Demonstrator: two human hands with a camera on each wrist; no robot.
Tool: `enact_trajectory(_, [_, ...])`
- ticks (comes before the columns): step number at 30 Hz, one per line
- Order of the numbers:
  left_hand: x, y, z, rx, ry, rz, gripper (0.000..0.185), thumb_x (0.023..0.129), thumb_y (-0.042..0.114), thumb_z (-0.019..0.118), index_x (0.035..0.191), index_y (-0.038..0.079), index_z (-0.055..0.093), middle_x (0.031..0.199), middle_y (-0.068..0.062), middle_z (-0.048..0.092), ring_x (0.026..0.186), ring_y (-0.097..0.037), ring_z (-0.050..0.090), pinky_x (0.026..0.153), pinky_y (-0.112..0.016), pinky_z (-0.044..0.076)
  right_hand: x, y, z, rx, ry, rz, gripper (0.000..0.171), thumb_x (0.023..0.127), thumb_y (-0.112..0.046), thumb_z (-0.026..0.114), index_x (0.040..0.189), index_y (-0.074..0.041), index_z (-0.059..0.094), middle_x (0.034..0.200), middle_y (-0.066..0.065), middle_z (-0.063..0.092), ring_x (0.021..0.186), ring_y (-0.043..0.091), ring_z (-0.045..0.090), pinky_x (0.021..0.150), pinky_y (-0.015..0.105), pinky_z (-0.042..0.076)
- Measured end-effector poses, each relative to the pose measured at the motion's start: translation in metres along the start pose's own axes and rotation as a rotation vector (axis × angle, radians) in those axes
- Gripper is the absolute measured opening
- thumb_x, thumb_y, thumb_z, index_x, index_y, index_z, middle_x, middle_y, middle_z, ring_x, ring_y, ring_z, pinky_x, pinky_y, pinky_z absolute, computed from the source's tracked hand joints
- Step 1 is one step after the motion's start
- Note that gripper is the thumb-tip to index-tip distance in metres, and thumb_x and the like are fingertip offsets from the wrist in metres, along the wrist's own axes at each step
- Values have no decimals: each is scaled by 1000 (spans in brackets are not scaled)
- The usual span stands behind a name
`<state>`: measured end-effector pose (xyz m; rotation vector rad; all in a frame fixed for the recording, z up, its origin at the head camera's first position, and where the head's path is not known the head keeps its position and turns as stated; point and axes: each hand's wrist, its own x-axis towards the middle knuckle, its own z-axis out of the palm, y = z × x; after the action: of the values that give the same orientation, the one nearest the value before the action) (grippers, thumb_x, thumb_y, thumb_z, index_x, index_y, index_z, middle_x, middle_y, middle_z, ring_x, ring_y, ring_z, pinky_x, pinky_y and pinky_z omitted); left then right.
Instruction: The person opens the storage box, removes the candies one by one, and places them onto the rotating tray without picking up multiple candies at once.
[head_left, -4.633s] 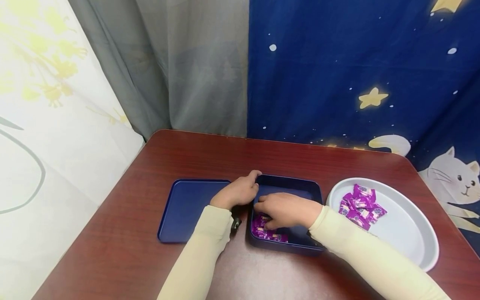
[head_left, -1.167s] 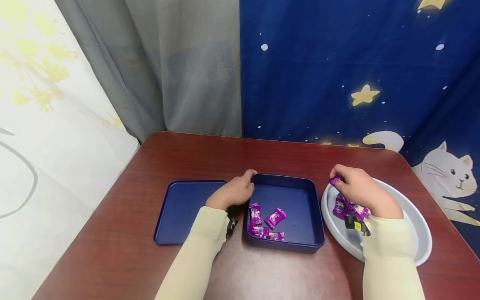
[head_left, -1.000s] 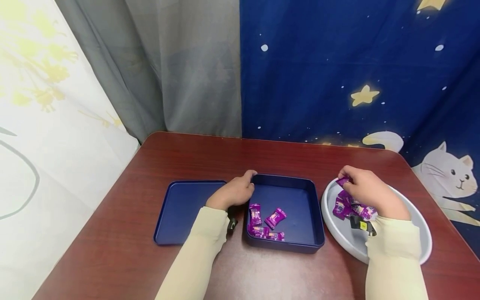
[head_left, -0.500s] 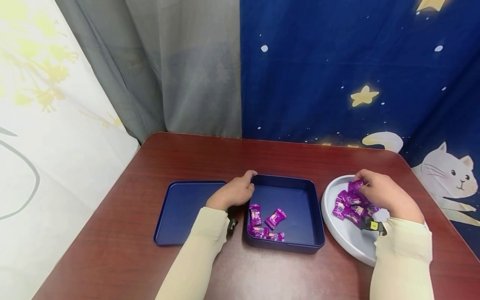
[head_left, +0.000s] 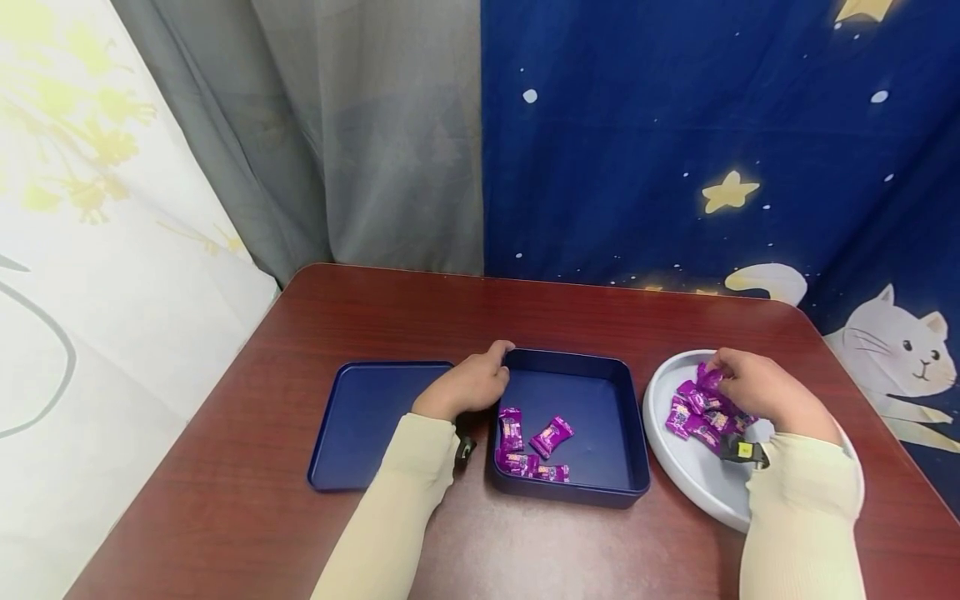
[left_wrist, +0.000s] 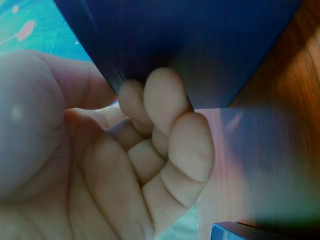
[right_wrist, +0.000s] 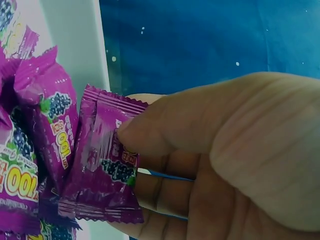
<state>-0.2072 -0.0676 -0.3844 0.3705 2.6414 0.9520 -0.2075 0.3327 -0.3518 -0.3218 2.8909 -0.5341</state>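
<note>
Our right hand [head_left: 757, 392] pinches one purple candy [right_wrist: 102, 165] over the pile in the white plate [head_left: 693, 479]; our left hand [head_left: 468, 385] grips the blue box [head_left: 600, 492]. Next, we judge, carry it left into the box.

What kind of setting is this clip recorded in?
Probably a home room or a small recording corner: a wooden table against a gray curtain, with a blue star-and-cat cloth behind and a pale floral fabric at the left.
</note>
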Motion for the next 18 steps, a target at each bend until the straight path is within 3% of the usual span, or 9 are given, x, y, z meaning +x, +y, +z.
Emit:
enact_trajectory(12, [1, 0, -1, 5, -8, 17, 47, 106, 20, 40, 152, 12, 33, 142, -15, 52, 127, -26, 52, 109, -46, 37, -1, 3, -2, 5, -76, 53, 31, 87, 0, 60, 116, 10, 60, 98, 26, 62, 86, 36, 56, 75, 54, 50])
enact_trajectory(18, [-1, 1, -2, 1, -11, 16, 47, 106, 20, 41, 152, 13, 33, 142, -15, 52, 126, -27, 53, 108, -47, 38, -2, 3, -2, 38, -101, 67, 30, 87, 1, 59, 116, 9, 59, 95, 23, 61, 82, 32, 57, 69, 45, 51])
